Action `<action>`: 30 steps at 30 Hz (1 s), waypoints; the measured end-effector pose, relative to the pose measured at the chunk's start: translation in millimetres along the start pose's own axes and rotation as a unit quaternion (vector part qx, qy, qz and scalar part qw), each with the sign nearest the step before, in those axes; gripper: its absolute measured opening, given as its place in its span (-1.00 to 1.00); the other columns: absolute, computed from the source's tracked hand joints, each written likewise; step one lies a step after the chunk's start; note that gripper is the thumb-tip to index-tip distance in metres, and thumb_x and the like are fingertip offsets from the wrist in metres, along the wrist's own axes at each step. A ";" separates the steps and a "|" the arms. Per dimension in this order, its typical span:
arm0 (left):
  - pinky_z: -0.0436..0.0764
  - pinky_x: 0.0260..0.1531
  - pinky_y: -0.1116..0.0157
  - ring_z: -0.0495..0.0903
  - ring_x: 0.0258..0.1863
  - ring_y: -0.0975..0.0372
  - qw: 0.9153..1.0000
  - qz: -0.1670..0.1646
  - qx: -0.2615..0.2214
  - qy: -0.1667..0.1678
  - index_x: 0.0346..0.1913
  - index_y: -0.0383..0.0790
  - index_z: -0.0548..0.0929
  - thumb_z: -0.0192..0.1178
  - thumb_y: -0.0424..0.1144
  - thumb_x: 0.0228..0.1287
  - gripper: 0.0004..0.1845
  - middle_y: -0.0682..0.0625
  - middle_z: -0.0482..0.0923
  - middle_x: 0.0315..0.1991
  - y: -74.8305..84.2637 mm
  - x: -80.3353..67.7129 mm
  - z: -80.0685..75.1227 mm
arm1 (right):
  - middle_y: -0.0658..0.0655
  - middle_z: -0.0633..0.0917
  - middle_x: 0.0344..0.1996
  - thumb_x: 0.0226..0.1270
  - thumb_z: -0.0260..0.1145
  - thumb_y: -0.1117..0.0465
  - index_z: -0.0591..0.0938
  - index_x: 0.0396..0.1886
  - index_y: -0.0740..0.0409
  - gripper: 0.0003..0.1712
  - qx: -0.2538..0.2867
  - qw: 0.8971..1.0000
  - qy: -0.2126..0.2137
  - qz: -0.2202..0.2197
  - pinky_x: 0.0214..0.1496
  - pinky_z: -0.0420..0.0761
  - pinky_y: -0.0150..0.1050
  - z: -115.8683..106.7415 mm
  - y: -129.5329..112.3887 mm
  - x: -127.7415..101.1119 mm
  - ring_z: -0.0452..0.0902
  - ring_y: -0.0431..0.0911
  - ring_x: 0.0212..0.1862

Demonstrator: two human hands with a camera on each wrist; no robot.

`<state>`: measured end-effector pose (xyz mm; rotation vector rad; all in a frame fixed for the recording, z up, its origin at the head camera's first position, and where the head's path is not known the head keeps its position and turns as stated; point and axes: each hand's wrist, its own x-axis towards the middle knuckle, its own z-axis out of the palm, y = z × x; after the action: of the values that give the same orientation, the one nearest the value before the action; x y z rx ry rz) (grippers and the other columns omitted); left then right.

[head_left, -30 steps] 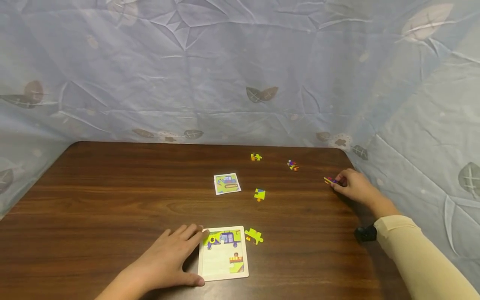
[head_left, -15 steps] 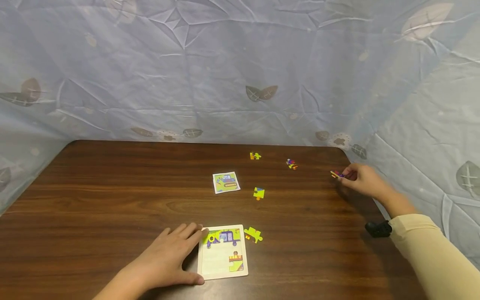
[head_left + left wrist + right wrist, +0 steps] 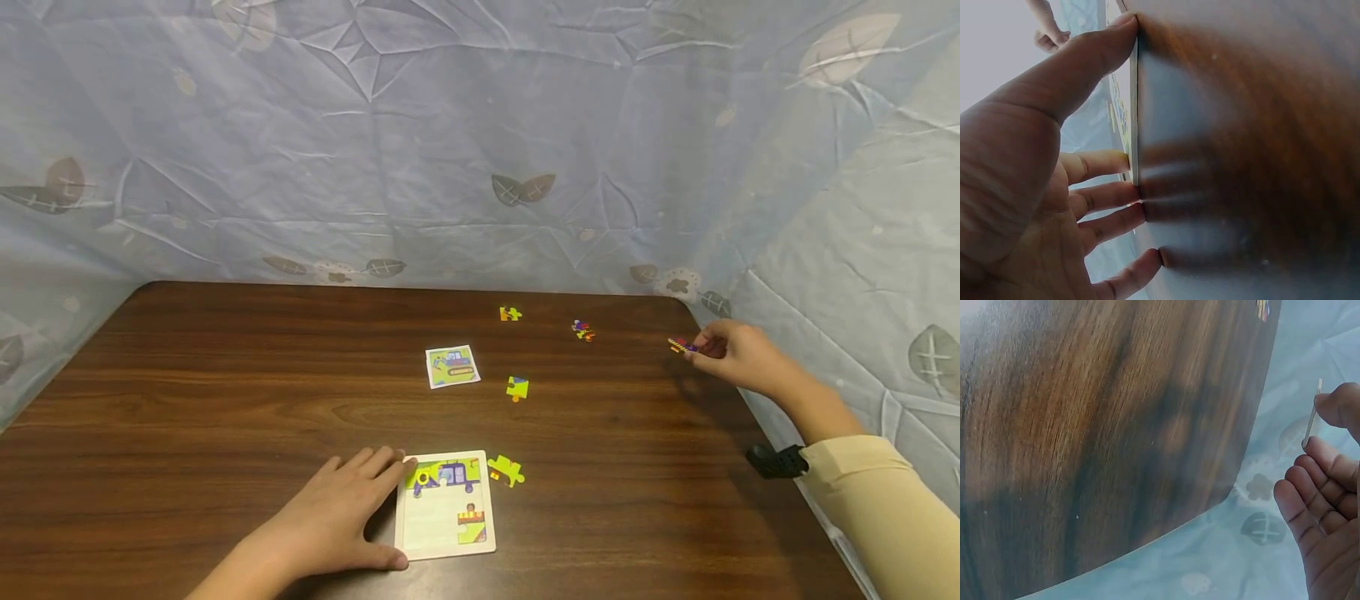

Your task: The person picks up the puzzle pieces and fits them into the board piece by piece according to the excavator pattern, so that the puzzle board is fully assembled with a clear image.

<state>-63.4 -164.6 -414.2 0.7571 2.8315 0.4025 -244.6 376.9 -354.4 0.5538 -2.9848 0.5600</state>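
My left hand (image 3: 326, 521) rests at the left side of a pale square puzzle tray (image 3: 431, 550). Its thumb touches the lower left corner and its index finger the upper left one; in the left wrist view the fingers (image 3: 1100, 164) are fairly straight along the tray's edge (image 3: 1134, 112). Joined jigsaw pieces (image 3: 447, 475) with a blue vehicle fill the tray's top, and more sit at its lower right. At the table's right edge my right hand (image 3: 750, 360) pinches a jigsaw piece (image 3: 681, 345), seen edge-on in the right wrist view between thumb and index finger.
A green jigsaw piece (image 3: 507, 470) lies just right of the tray. Farther back are another piece (image 3: 517, 387), a picture card of an excavator (image 3: 452, 367), a yellow-green piece (image 3: 511, 314) and a small cluster of pieces (image 3: 582, 331). Patterned cloth (image 3: 450, 150) hangs around the brown table (image 3: 225, 400).
My right hand, with the jigsaw piece in its pinch, has moved right and slightly away toward the table's right edge. The left hand and the tray stay in place.
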 end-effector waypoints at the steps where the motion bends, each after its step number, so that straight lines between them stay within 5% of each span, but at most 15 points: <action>1: 0.44 0.22 -0.46 0.48 0.39 -0.13 1.000 -0.001 -0.001 0.001 0.51 -0.14 0.43 0.49 0.47 -0.10 0.16 -0.10 0.47 0.41 -0.2 0.0 0.3 | 0.17 0.76 -0.40 0.27 0.47 0.25 0.68 -0.25 0.37 -0.77 -0.002 1.000 -0.002 -0.003 -0.37 0.58 -0.36 -0.2 -2.5 0.3 0.51 -0.40 -0.39; 7: 0.46 0.21 -0.44 0.50 0.37 -0.13 1.000 0.000 0.000 0.008 0.50 -0.15 0.44 0.51 0.44 -0.09 0.14 -0.07 0.49 0.38 -0.5 0.5 1.5 | 0.06 0.75 -0.40 0.28 0.47 0.23 0.68 -0.28 0.25 -0.82 -0.017 0.999 -0.008 -0.039 -0.31 0.62 -0.34 6.3 -22.4 3.9 0.58 -0.31 -0.36; 13: 0.42 0.24 -0.46 0.47 0.42 -0.15 1.000 -0.003 -0.008 0.001 0.53 -0.13 0.41 0.49 0.44 -0.06 0.15 -0.09 0.46 0.44 -0.2 1.4 2.3 | 0.02 0.68 -0.34 0.21 0.52 0.30 0.67 -0.31 0.18 -0.84 -0.008 0.993 0.004 -0.121 -0.28 0.66 -0.32 20.6 -48.6 7.1 0.58 -0.30 -0.33; 30: 0.45 0.19 -0.46 0.50 0.38 -0.14 1.000 0.007 0.002 0.006 0.51 -0.13 0.43 0.49 0.46 -0.10 0.16 -0.07 0.47 0.39 0.1 0.2 1.2 | 0.04 0.63 -0.23 0.30 0.50 0.19 0.65 -0.20 0.18 -0.79 -0.024 0.966 -0.032 -0.254 -0.24 0.63 -0.36 70.2 -158.3 -5.7 0.54 -0.18 -0.28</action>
<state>-63.3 -164.1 -415.3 0.7789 2.8393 0.4053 -181.9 215.8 -366.6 1.2932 -2.7290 0.4244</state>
